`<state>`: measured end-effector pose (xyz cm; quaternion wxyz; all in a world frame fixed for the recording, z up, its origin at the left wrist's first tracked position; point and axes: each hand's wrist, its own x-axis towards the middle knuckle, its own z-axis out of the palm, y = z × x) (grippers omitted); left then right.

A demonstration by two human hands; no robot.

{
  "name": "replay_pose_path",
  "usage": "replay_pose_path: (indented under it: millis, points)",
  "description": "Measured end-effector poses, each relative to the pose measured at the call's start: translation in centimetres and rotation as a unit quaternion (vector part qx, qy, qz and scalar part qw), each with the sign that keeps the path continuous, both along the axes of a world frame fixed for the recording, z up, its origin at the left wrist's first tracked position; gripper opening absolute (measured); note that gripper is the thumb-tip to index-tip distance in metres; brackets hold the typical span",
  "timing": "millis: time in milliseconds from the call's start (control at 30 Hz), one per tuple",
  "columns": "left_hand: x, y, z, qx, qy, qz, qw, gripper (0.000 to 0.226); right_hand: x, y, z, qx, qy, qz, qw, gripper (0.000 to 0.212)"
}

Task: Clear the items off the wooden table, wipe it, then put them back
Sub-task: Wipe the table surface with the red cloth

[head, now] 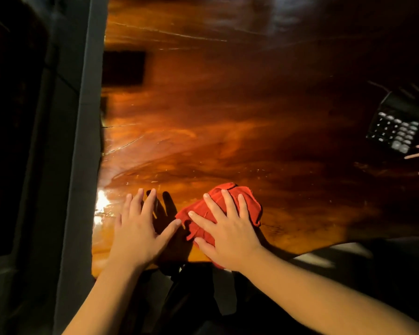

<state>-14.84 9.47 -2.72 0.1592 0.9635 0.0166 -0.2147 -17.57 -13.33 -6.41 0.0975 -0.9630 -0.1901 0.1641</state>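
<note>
The right hand [228, 234] is pressing flat, fingers spread, on the red cloth [247, 201] at the worktop's [228, 105] near edge; the left hand [138, 228] is lying open and empty beside it. Wiping in overlapping strokes toward the calculator [397, 126] far right should be covering every patch.

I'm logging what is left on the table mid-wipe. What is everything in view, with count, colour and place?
wooden table: one, glossy orange-brown, fills the centre.
red cloth: one, red, bunched at the near table edge under the right hand.
calculator: one, black with pale keys, right side of the table.
thin sticks: about three, pale, at the right frame edge; what holds them is unclear.
grey frame: one, dark grey, upright along the table's left edge.
left hand: flat on the table, beside the cloth.
right hand: pressing on the cloth.
</note>
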Motion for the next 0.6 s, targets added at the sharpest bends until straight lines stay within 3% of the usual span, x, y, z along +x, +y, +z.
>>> replay_pose_path:
  millis: [200, 300, 467, 600]
  points:
    - [1.2, -3.7, -0.3, 0.007, 0.047, -0.043, 0.998, 0.103, -0.3, -1.1, 0.9, 0.012, 0.055, -0.068, 0.996, 0.070]
    - [2.2, -4.9, 0.0, -0.002, 0.045, -0.007, 0.999, 0.102, 0.2, -2.6, 1.3, 0.081, 0.100, -0.074, 0.989, 0.073]
    - [4.5, -7.4, 0.8, 0.007, 0.018, -0.028, 0.999, 0.096, 0.8, -6.7, 3.1, 0.261, 0.181, -0.196, 0.928, 0.061]
    - [7.3, -12.1, 2.1, -0.027, 0.001, -0.071, 0.997, 0.095, 1.1, -11.0, 4.3, 0.309, 0.133, -0.293, 0.895, 0.057]
